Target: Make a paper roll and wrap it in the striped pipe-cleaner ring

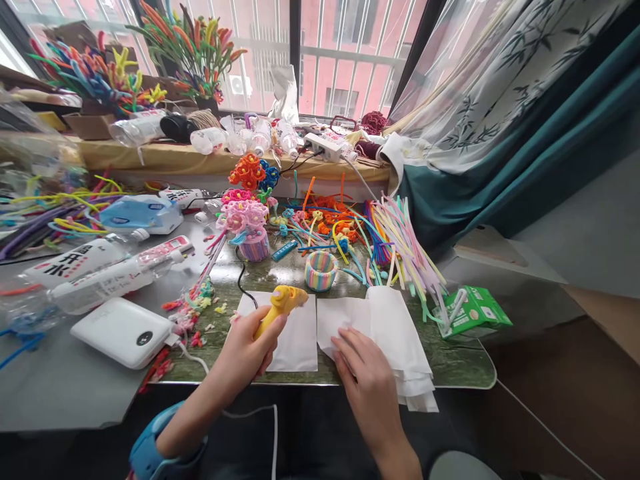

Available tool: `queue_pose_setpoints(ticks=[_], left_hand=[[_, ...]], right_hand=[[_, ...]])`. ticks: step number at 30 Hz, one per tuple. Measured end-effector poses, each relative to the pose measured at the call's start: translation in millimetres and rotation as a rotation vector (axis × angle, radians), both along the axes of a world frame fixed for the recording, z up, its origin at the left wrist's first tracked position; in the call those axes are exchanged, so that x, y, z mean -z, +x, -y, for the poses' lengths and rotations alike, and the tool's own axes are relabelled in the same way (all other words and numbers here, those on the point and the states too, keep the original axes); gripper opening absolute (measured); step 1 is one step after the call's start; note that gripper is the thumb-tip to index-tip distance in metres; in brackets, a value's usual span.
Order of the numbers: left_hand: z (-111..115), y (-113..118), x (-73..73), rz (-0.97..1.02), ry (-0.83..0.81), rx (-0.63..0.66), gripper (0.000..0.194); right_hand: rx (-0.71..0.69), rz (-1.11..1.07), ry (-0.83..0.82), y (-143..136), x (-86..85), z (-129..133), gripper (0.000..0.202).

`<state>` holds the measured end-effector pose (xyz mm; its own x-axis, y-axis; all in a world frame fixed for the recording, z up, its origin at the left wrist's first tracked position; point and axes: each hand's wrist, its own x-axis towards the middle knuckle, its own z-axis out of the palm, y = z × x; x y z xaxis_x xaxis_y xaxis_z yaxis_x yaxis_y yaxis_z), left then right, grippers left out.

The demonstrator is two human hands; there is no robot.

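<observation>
My left hand [250,347] is wrapped round the handle of a yellow glue gun [284,301], its nozzle pointing right. Under it lies a white paper sheet [297,350]. My right hand [367,377] rests with fingers stretched out on a second white sheet [345,312], holding nothing I can see. A stack of white tissues [397,327] lies beside that hand and overhangs the table's front edge. Just beyond the sheets stands a small striped round basket [321,270]. Behind my left hand, pink pipe-cleaner flowers [244,217] stand in a striped purple pot [255,245].
At left lie a white power bank [123,332], plastic bottles [115,280] and a blue tissue pack [141,213]. Pastel pipe cleaners [407,240] and a green carton [477,312] occupy the right. More bottles and a power strip [324,147] line the windowsill. A cable hangs below the front edge.
</observation>
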<state>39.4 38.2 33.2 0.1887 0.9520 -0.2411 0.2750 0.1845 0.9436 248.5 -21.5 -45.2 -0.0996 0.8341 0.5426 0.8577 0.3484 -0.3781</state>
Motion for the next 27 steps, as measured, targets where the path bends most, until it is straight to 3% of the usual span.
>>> queue_pose_setpoints(ticks=[7,12,19,27], left_hand=[[-7.8,10.8,10.3,0.019,-0.031,0.008,0.048],[-11.1,12.7,18.4,-0.001,-0.012,-0.017,0.05],[-11.5,14.1,18.9,-0.01,0.001,-0.024,0.047],[-12.6,13.9,21.6,-0.015,-0.007,-0.038,0.046]], right_hand=[[0.026,0.01,-0.085,-1.7,-14.2,-10.0,0.034],[0.014,0.065,-0.141,-2.4,-22.1,-31.1,0.031],[-0.047,0.209,-0.185,-6.6,-19.2,-61.3,0.031],[-0.052,0.263,-0.169,-6.9,-17.0,-64.4,0.029]])
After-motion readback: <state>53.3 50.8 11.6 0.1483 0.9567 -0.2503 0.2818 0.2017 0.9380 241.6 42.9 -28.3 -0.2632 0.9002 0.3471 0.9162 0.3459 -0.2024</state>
